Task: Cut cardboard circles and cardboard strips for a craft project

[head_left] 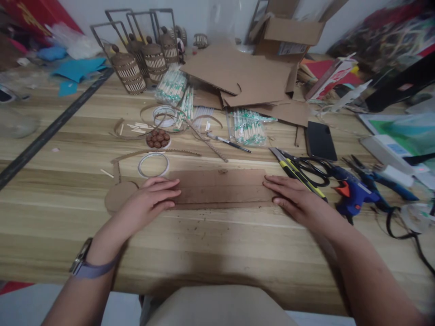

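A long brown cardboard strip (222, 188) lies flat on the wooden table (217, 244) in front of me. My left hand (149, 201) rests palm down on its left end, fingers stretched out. Its right end sits under my right hand (294, 197), which also lies flat with fingers extended. A cardboard disc (117, 197) sits just left of my left hand, partly under it. A ring of tape (153, 164) lies behind my left hand.
A yellow utility knife (299, 174), black scissors (312, 167) and a blue glue gun (353, 194) lie right of my right hand. Behind are a black phone (320, 141), bags of sticks (248, 129), cardboard sheets (244, 74), a dish of brown beads (158, 138) and wicker lanterns (142, 63).
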Tool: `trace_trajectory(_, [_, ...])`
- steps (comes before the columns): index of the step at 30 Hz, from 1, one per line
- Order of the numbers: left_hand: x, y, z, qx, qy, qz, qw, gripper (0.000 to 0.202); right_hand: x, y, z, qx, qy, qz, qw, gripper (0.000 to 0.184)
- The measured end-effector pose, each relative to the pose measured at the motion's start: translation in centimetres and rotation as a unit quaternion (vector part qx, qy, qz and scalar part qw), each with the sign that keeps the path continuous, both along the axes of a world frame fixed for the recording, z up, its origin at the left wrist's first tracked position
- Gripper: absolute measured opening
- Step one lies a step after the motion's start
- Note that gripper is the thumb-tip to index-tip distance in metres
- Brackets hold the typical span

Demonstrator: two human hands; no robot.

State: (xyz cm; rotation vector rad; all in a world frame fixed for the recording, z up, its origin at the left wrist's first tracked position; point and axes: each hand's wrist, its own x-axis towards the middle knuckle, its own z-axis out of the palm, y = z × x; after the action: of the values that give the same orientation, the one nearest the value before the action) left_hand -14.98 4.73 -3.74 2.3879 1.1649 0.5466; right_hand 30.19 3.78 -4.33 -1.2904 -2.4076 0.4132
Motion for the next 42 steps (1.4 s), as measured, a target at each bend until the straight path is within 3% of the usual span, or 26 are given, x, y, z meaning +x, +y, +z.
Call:
trace_trajectory(18, [0.0, 0.0, 0.1, -0.015, 0.003, 0.008, 1.0, 0.03, -0.2, 0.0, 0.0, 0.02, -0.008, -0.004, 1.0, 0.04])
trace_trajectory(33, [-0.1, 0.0, -0.2, 0.023, 0.021, -0.013, 0.999, 0.03, -0.1, 0.1, -0.1, 0.016, -0.011, -0.002, 1.0, 0.04])
trace_trajectory(42, [1.5, -0.5, 1.2, 0.078, 0.07, -0.014, 0.994, 0.031, 0.0, 0.1, -0.3, 0.023, -0.003, 0.001, 1.0, 0.04])
